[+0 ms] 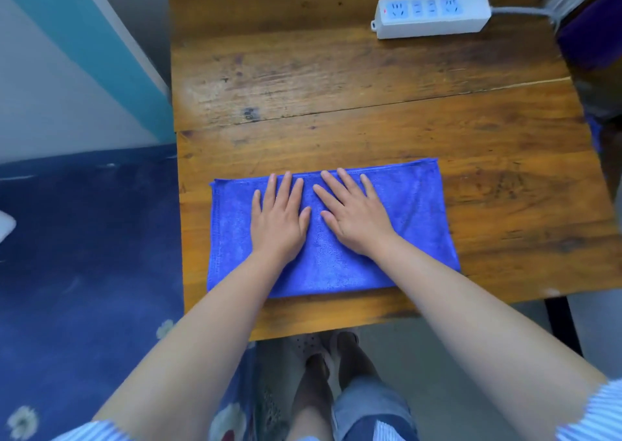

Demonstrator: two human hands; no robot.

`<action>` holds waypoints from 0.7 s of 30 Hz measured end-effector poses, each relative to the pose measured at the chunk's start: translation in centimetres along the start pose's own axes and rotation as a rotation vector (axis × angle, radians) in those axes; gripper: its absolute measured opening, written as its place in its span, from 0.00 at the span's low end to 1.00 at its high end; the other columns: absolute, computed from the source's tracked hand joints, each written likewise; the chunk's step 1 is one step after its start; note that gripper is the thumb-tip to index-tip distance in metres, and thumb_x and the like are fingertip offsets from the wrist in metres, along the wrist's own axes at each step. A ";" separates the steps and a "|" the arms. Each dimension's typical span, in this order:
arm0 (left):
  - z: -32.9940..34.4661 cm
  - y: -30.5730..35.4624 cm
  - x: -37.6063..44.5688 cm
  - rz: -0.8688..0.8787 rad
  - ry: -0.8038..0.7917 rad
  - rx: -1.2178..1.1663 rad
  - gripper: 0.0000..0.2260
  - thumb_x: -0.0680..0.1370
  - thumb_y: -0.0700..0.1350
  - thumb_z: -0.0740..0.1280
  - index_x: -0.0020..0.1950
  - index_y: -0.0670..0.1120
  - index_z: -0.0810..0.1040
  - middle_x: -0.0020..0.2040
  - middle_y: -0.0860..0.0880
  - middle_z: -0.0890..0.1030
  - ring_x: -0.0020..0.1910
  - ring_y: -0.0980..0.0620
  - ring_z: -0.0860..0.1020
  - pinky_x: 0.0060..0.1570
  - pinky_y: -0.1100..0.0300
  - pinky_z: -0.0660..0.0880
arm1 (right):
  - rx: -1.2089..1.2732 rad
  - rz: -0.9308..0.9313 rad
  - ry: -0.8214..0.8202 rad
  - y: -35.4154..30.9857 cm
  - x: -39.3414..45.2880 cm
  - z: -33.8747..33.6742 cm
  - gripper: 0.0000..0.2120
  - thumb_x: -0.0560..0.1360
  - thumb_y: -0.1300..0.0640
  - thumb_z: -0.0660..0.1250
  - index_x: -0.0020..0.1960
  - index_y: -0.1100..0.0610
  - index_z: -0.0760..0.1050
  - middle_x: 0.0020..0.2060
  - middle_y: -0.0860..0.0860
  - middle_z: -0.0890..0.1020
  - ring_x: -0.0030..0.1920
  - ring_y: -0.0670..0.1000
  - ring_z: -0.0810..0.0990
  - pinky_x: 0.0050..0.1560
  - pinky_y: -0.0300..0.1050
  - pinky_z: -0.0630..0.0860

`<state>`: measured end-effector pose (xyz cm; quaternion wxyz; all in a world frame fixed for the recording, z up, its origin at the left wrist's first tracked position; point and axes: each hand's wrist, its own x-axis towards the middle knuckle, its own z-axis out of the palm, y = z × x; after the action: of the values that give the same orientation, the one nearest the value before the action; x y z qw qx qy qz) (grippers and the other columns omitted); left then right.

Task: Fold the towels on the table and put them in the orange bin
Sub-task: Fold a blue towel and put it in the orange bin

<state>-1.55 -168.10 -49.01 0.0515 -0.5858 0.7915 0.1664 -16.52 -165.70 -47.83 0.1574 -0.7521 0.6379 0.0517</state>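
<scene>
Am pressing blue microfibre towel (397, 225) flat on worn wooden table (336, 80): left hand (279, 220), right hand (355, 218) both spread, gripping nothing. One fold appearing done (bin not visible); further folding, binning outstanding.

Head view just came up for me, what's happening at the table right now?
A person has both hands flat on a blue towel lying on the wooden table. The left hand and right hand sit side by side, fingers straight, pressing it down. The towel looks folded into a rectangle. A white power strip lies farther back. No orange bin is in view.
</scene>
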 end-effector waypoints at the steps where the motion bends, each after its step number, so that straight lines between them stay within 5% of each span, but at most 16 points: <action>1: 0.2 -0.7 0.0 -0.003 -0.003 0.010 0.25 0.80 0.54 0.51 0.75 0.50 0.51 0.77 0.50 0.49 0.76 0.49 0.46 0.72 0.51 0.41 | -0.001 0.019 -0.002 0.6 -0.2 0.3 0.24 0.80 0.47 0.49 0.74 0.47 0.49 0.76 0.47 0.48 0.76 0.50 0.45 0.73 0.52 0.38; 10: -0.9 -6.6 -0.9 -0.206 0.019 0.018 0.27 0.79 0.56 0.53 0.75 0.49 0.52 0.77 0.47 0.49 0.76 0.46 0.45 0.71 0.45 0.46 | 0.082 0.386 0.034 8.1 -6.2 0.3 0.27 0.79 0.49 0.53 0.74 0.55 0.52 0.75 0.54 0.51 0.76 0.56 0.48 0.73 0.55 0.45; 13: -1.5 -6.2 -1.3 -0.213 0.028 0.075 0.27 0.80 0.54 0.53 0.75 0.46 0.52 0.77 0.45 0.48 0.76 0.45 0.45 0.71 0.44 0.44 | 0.083 0.465 0.020 8.3 -8.0 -0.2 0.31 0.74 0.46 0.47 0.74 0.58 0.51 0.75 0.56 0.49 0.75 0.58 0.47 0.73 0.57 0.43; 17: -0.8 -1.0 -4.9 0.018 0.077 -0.012 0.26 0.79 0.49 0.58 0.74 0.41 0.58 0.76 0.42 0.55 0.76 0.43 0.51 0.72 0.43 0.47 | 0.129 0.372 0.132 3.0 -8.4 -0.3 0.28 0.75 0.52 0.55 0.72 0.62 0.59 0.73 0.62 0.57 0.73 0.63 0.54 0.72 0.61 0.47; 21: 1.8 2.0 -9.0 0.020 -0.024 -0.044 0.25 0.79 0.51 0.58 0.74 0.44 0.58 0.75 0.44 0.56 0.75 0.42 0.52 0.72 0.44 0.47 | 0.040 0.175 0.102 -2.7 -9.2 1.2 0.24 0.68 0.54 0.68 0.62 0.61 0.74 0.63 0.61 0.74 0.63 0.64 0.73 0.59 0.67 0.68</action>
<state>-0.84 -158.78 -47.85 0.0467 -0.5766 0.7929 0.1912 -15.37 -156.27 -45.93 0.1347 -0.6918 0.7093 0.0141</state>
